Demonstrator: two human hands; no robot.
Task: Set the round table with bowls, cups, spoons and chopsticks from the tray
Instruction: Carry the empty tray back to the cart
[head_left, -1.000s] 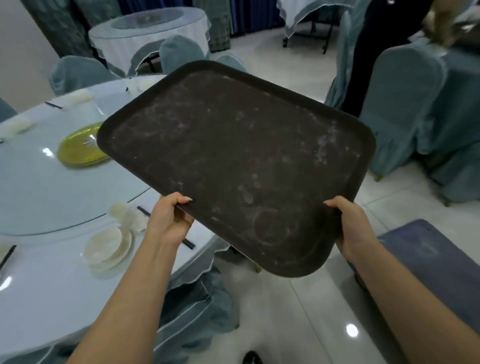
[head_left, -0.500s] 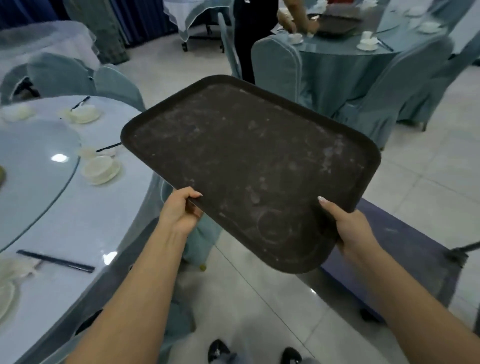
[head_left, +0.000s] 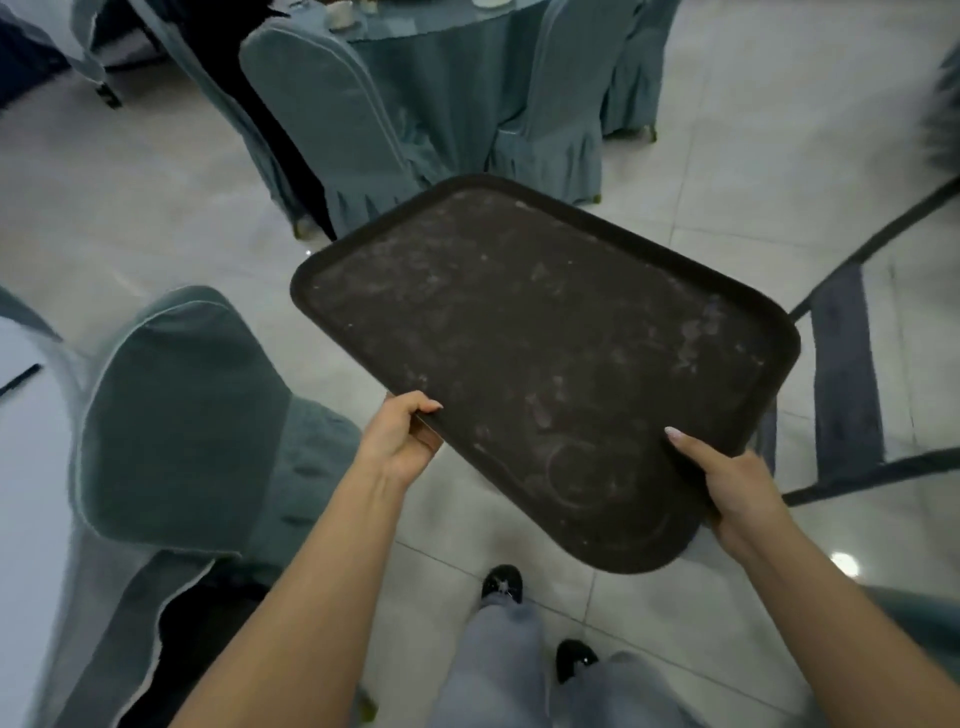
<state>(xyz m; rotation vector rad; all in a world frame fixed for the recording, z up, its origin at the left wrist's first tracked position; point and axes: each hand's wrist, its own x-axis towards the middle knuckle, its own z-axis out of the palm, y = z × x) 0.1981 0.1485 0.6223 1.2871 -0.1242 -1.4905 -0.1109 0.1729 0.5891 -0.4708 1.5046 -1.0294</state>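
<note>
Two hands hold a big dark tray (head_left: 545, 364) up in the air over the floor (head_left: 156, 218). The left hand (head_left: 400, 441) grips the near edge of the tray, with the thumb on top and the fingers curled under. The right hand (head_left: 732, 478) grips the near right corner, with the thumb lying flat on top and the fingers tucked below, out of sight. The tray stretches away from both hands, up and to the right. It has nothing on it, only pale smudges and a faint ring mark close to the right hand.

Down and to the left of the left hand stands a chair with a blue-green cover (head_left: 182, 415). Past that chair, at the far left, is the edge of a white table (head_left: 26, 467) with a dark stick (head_left: 21, 376) on it; it is too small to say what the stick is. Beyond the far edge of the tray is another covered chair (head_left: 332, 119) beside a table with a blue-green cloth (head_left: 447, 88). To the right of the right hand is a dark frame with grey straps (head_left: 841, 374). Below the hands are the person's grey trouser legs (head_left: 498, 654) and black shoes (head_left: 501, 582).
</note>
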